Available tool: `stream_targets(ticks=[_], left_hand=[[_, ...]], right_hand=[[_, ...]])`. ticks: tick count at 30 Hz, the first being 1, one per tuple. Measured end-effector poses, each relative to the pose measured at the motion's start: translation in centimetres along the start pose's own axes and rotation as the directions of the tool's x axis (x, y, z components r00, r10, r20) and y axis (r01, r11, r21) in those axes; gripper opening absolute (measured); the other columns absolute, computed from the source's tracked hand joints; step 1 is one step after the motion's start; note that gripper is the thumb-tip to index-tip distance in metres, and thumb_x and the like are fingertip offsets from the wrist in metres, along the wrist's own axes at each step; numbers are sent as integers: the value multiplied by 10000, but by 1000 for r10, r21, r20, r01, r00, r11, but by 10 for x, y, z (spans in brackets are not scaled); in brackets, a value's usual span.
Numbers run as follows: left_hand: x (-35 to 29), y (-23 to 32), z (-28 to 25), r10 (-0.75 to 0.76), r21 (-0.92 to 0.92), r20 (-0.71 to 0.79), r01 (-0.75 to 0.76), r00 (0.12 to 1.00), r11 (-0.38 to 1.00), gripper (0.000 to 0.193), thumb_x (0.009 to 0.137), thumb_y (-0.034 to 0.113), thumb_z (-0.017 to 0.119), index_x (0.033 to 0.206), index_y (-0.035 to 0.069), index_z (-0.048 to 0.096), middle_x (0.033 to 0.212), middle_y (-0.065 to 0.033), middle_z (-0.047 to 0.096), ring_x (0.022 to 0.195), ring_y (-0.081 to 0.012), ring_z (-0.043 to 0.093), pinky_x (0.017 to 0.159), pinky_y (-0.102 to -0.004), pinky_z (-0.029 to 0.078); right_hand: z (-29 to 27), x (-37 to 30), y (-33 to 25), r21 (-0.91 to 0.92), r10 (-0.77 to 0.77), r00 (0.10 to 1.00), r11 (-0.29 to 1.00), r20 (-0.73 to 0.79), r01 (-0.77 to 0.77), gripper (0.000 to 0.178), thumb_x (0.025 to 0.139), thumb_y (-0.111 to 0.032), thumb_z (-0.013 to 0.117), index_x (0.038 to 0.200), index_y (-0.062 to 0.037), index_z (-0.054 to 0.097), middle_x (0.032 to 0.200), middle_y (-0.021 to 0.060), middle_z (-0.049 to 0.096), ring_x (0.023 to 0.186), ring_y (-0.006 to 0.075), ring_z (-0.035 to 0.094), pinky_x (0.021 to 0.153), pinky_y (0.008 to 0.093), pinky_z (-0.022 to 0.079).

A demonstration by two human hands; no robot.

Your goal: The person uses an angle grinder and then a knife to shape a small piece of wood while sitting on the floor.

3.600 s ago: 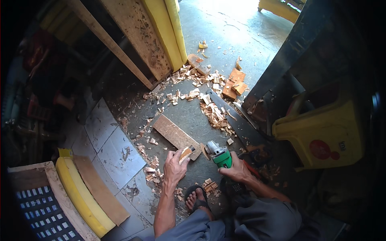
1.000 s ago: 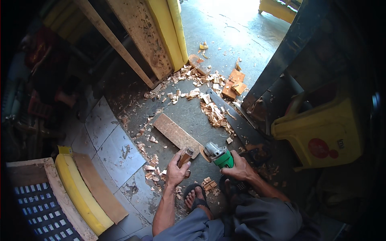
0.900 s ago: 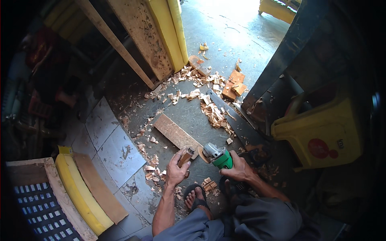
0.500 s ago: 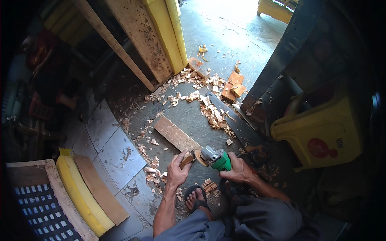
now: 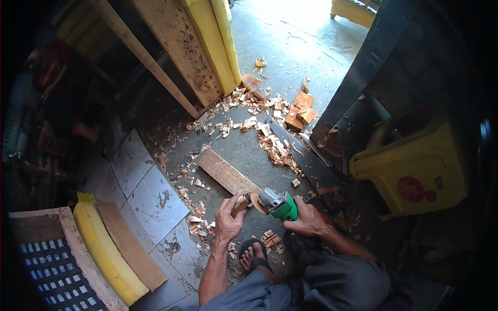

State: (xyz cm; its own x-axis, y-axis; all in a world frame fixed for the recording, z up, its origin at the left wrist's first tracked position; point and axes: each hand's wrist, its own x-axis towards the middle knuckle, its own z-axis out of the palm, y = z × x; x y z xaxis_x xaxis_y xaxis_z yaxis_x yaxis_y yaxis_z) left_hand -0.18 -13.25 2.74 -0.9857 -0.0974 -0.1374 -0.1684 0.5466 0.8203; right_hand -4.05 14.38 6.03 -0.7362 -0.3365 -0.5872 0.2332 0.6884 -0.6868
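My right hand (image 5: 306, 218) is wrapped round the green body of an angle grinder (image 5: 282, 206), which has a silver head. Its round tan disc (image 5: 258, 203) faces left and meets, or nearly meets, the end of a small brown wooden piece (image 5: 239, 206). That piece is gripped in my left hand (image 5: 229, 220), the fingers closed about it. Just beyond lies a flat wooden board (image 5: 228, 172) on the floor, its near end close to the small piece. Whether the disc is spinning I cannot tell.
Wood chips (image 5: 275, 146) lie strewn in an arc, with offcut blocks (image 5: 301, 111) by the doorway. A handsaw (image 5: 295, 147) rests on the right, near a yellow plastic stool (image 5: 415, 166). At left stand a yellow foam-edged piece (image 5: 106, 249) and a black slatted crate (image 5: 57, 269). A person (image 5: 57, 78) sits in shadow.
Almost nothing differs. Both hands, the grinder and the small wooden piece keep nearly the same place; the whole view has shifted very slightly.
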Motion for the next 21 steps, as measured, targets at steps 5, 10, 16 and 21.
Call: stream_targets(ticks=[5,10,16,21], left_hand=[[-1,-5,1,16,19,13,-16,1000,1000,581,839,45,732,1408,81,620,1199,-181,681,1077,-349,690,946,-393,538],[4,-22,6,-21,-72,-31,19,999,997,573,852,64,719,1415,59,607,1215,-168,695,1112,-289,691,966,-369,530],[20,-57,7,-245,-390,51,245,968,887,495,913,103,700,1393,35,598,1052,-109,708,928,-174,677,829,-301,548],[31,-43,23,-412,-681,245,458,878,571,349,961,116,695,1282,15,603,911,-52,674,709,-114,630,653,-266,536]], right_hand=[[0,-2,-3,0,-48,999,999,-17,48,729,721,-442,773,1174,34,457,941,341,681,904,507,694,818,545,541],[3,-2,11,-23,-56,998,998,-21,56,739,716,-456,782,1169,31,463,956,339,680,926,495,696,829,541,539],[4,-19,38,-50,-18,999,999,-40,16,773,698,-468,797,1205,22,481,992,327,680,953,467,691,831,513,538],[-10,-35,49,-6,115,991,993,-73,-116,794,687,-477,800,1230,17,499,1034,293,695,969,446,697,850,501,537]])
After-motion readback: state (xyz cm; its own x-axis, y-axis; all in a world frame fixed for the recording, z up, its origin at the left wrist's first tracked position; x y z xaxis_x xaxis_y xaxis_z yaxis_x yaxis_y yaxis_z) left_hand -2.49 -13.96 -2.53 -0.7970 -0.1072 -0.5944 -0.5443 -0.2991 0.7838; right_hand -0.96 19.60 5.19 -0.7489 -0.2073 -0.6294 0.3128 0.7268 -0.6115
